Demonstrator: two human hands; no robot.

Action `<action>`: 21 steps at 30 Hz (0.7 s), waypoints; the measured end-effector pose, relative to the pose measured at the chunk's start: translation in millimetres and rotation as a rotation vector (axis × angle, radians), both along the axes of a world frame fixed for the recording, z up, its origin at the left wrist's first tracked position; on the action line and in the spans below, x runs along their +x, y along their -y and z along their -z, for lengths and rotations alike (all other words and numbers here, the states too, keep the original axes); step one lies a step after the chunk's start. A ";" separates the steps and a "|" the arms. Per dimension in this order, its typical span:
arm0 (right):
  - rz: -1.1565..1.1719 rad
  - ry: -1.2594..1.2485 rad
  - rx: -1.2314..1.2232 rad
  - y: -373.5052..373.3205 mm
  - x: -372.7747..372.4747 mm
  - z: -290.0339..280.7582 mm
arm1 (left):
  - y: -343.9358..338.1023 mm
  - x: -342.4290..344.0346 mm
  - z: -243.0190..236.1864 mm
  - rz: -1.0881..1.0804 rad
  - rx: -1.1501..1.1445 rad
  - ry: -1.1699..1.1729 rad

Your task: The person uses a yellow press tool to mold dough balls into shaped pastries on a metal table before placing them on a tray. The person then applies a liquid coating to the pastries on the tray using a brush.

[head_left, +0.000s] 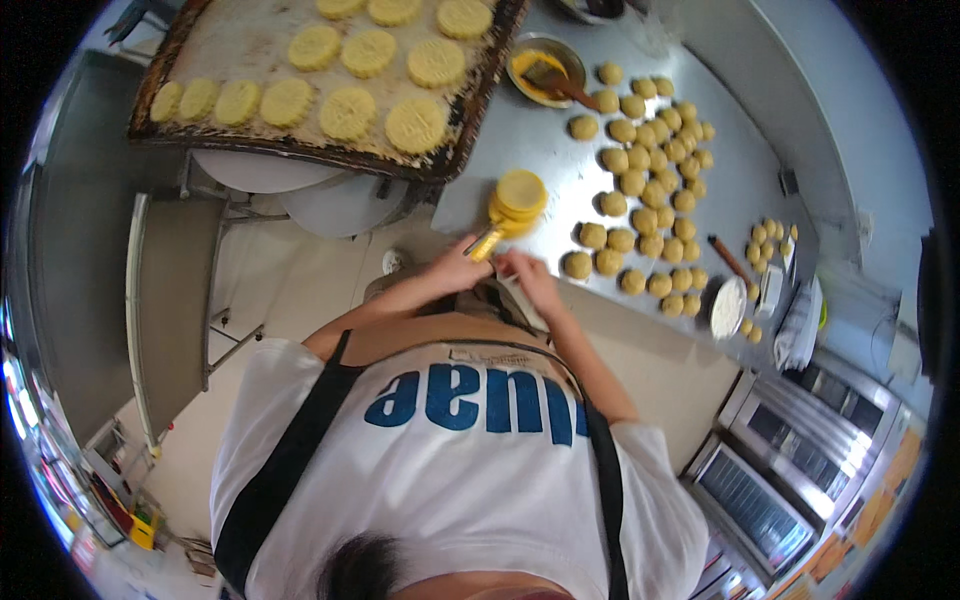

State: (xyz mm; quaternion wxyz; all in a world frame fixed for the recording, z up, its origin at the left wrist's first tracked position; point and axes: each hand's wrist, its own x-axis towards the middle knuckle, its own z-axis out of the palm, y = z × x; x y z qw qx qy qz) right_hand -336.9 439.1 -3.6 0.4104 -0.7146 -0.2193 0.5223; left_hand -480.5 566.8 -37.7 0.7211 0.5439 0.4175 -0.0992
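A yellow plastic press mould [516, 200] stands with its round head on the corner of the steel table [545, 150]; its handle slants back toward me. My left hand [452, 270] is closed around the handle's end. My right hand [530, 278] sits beside it, fingers pinched on the same handle end. Right of the mould lie several round dough balls [645, 190] in loose rows. A dark baking tray [450, 160] at the upper left carries several pressed, patterned yellow cakes [348, 112].
A small bowl of orange wash with a brush [548, 72] stands behind the mould. A white flour dish [728, 306] and a thin wooden stick [730, 258] lie at the table's right end. Steel ovens [790, 460] stand lower right. Round stools [330, 205] sit under the tray.
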 end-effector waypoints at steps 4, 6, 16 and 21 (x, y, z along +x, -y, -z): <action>0.327 -0.452 0.434 -47.4 -13.9 -74.0 | -23.7 38.3 -102.5 0.358 -0.039 0.387; 0.309 -0.320 0.495 -71.9 0.5 -120.4 | -44.8 35.4 -158.3 0.304 -0.003 0.658; -0.314 0.116 0.246 -375.6 54.7 -235.4 | -68.2 -82.9 -97.4 -0.096 0.083 0.535; -0.376 0.350 0.237 -474.5 44.7 -205.6 | -65.0 -138.0 -79.5 -0.308 0.121 0.307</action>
